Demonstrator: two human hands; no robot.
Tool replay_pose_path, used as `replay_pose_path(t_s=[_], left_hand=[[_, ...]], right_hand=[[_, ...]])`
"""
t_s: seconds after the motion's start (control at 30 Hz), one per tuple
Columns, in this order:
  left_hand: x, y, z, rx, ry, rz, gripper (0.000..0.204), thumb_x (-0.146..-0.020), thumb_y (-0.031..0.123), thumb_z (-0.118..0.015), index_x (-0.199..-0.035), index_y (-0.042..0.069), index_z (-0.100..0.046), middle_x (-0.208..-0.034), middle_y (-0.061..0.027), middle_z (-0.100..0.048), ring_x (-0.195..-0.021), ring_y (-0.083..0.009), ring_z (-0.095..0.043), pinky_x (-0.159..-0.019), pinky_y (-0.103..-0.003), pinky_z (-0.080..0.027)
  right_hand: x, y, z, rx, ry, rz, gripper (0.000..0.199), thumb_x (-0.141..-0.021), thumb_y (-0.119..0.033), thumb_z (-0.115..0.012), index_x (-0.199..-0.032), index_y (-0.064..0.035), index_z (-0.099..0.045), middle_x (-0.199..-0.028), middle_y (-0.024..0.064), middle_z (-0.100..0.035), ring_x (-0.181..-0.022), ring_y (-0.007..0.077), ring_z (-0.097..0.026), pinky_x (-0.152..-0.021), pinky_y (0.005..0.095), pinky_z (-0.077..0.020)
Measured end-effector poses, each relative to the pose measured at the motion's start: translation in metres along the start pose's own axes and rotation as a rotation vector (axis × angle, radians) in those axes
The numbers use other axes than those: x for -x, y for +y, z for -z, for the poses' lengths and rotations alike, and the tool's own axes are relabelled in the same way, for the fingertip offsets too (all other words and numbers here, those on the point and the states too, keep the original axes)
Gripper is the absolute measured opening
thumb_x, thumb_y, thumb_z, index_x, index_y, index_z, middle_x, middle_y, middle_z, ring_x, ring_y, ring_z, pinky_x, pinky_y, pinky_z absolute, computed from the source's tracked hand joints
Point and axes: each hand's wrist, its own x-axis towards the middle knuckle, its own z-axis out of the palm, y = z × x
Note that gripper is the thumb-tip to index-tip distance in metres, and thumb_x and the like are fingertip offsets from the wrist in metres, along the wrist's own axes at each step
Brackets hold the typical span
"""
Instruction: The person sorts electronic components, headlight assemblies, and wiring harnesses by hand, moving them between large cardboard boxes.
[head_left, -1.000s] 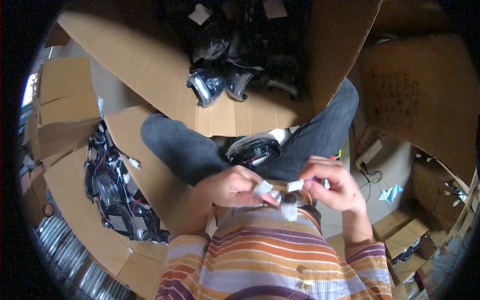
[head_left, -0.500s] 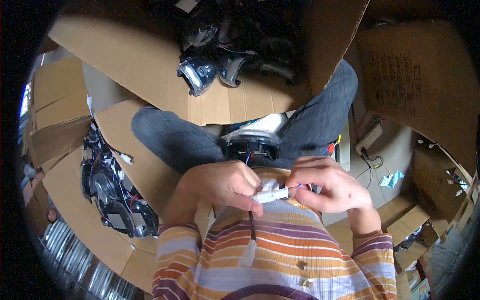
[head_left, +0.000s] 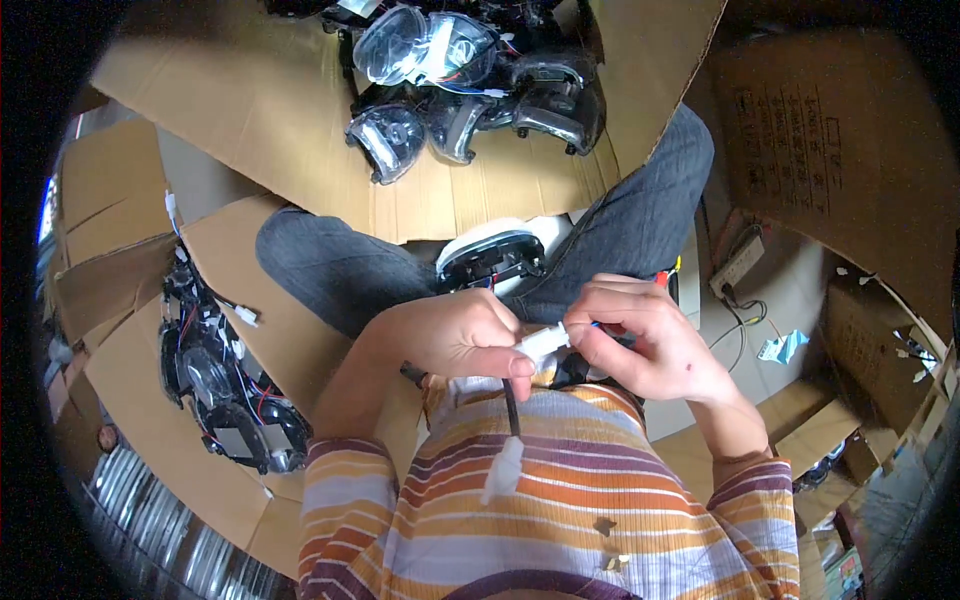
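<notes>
Left fingers [head_left: 500,363] and right fingers [head_left: 610,355] pinch the white plug [head_left: 542,343] in front of the shirt [head_left: 560,480]. A crooked push might bend it; the dangling cord [head_left: 513,410] might snag and tug it.

The two hands face each other close in front of the torso [head_left: 560,470], just apart. The left hand [head_left: 460,335] is bent inward, back upward, its fingers curled under and its thumb [head_left: 500,361] laid nearly straight toward the right, gripping. The right hand [head_left: 640,338] pinches with index finger [head_left: 604,302] and thumb tip, a gap showing between them farther back; its other fingers curl in behind. The left forearm [head_left: 345,400] and right forearm [head_left: 735,425] slant up and inward, bare below the sleeves. Beyond, the left leg [head_left: 345,262] and right leg [head_left: 640,205] are bent, knees spread wide.
</notes>
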Motion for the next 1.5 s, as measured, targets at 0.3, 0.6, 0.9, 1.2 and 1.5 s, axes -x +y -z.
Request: replay_pose_path(t_s=[0.3, 0.6, 0.9, 1.2, 1.5], left_hand=[[0.003, -0.007, 0.000, 0.020, 0.087, -0.021, 0.025, -0.084, 0.018, -0.039, -0.084, 0.002, -0.059, -0.077, -0.0100, -0.058, -0.064, -0.0192, -0.054, -0.060, -0.026, -0.042], [0.014, -0.005, -0.015, 0.444, 0.469, 0.137, 0.022, -0.081, 0.008, -0.043, -0.099, -0.001, -0.049, -0.086, -0.0077, -0.059, -0.053, -0.0041, -0.044, -0.050, -0.017, -0.037], [0.011, 0.011, -0.014, -0.153, 0.502, 0.110, 0.009, -0.073, 0.005, -0.049, -0.074, -0.003, -0.053, -0.065, -0.0101, -0.053, -0.059, -0.0168, -0.051, -0.055, -0.028, -0.039], [0.008, 0.009, -0.011, -0.213, 0.388, 0.084, 0.009, -0.072, 0.005, -0.047, -0.072, -0.002, -0.051, -0.065, -0.0109, -0.051, -0.060, -0.0226, -0.048, -0.056, -0.031, -0.037], [-0.005, 0.008, -0.023, -0.294, 0.340, 0.015, 0.007, -0.072, 0.004, -0.048, -0.075, -0.001, -0.052, -0.066, -0.0104, -0.052, -0.061, -0.0229, -0.050, -0.056, -0.031, -0.038]], right_hand=[[0.005, 0.005, 0.014, 0.029, 0.114, -0.135, 0.007, -0.072, -0.006, -0.049, -0.072, 0.0001, -0.051, -0.065, 0.0101, -0.051, -0.059, 0.0217, -0.050, -0.054, 0.0293, -0.0391], [0.026, -0.008, 0.024, -0.010, 0.094, -0.097, 0.005, -0.071, -0.004, -0.049, -0.069, 0.0002, -0.051, -0.064, 0.0075, -0.051, -0.059, 0.0196, -0.047, -0.052, 0.0282, -0.0362], [0.024, -0.017, 0.033, 0.012, 0.095, 0.007, 0.003, -0.069, -0.003, -0.050, -0.068, 0.0002, -0.052, -0.062, 0.0082, -0.051, -0.057, 0.0217, -0.046, -0.053, 0.0304, -0.0353], [0.024, -0.016, 0.035, 0.047, -0.008, 0.066, 0.004, -0.069, -0.004, -0.050, -0.067, -0.0017, -0.051, -0.061, 0.0078, -0.047, -0.058, 0.0237, -0.045, -0.054, 0.0319, -0.0352], [0.029, -0.008, 0.013, 0.153, -0.061, -0.008, 0.006, -0.066, -0.007, -0.052, -0.065, -0.0016, -0.049, -0.062, 0.0103, -0.048, -0.060, 0.0256, -0.046, -0.054, 0.0343, -0.0378]])
